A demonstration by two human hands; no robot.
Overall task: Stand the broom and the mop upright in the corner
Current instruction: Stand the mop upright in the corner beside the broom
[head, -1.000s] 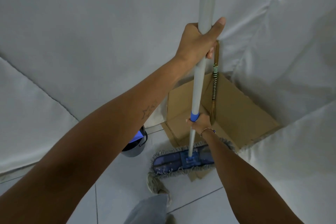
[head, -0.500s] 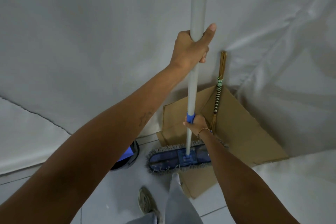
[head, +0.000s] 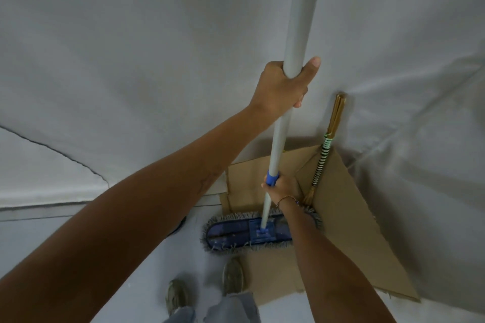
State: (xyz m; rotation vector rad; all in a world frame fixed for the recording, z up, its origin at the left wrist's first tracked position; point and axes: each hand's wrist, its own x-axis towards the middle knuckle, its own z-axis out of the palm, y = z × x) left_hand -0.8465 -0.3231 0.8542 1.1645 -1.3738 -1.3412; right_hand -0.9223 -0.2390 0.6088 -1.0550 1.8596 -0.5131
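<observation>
While both hands grip the mop point(head: 282, 123), its grey pole stands nearly vertical just in front of the corner. Left hand point(head: 282, 85) is wrapped tight around the pole high up, thumb pointing up along it. Right hand point(head: 282, 186) is clamped low on the pole, at the blue collar point(head: 272, 178). Mop head point(head: 249, 231) lies flat on the floor point(head: 78, 244), partly over the edge of the cardboard point(head: 349, 217) lining the corner. Broom point(head: 326, 147) already leans upright in the corner against the white sheeting point(head: 131, 60), just beside the right hand, apparently not touching it. Person's shoes point(head: 232, 276) are close behind the mop head.

Step in hand: probably setting the mop beside the broom. To do it well, slide the head further onto the cardboard so its base sits close to the wall, then tip the pole top back until it rests on the sheeting. Keep the pole left of the broom so it doesn't knock it over. Release the low hand first, then the high one once the pole feels settled. Sheeting looks loose, so the pole may slide sideways.
</observation>
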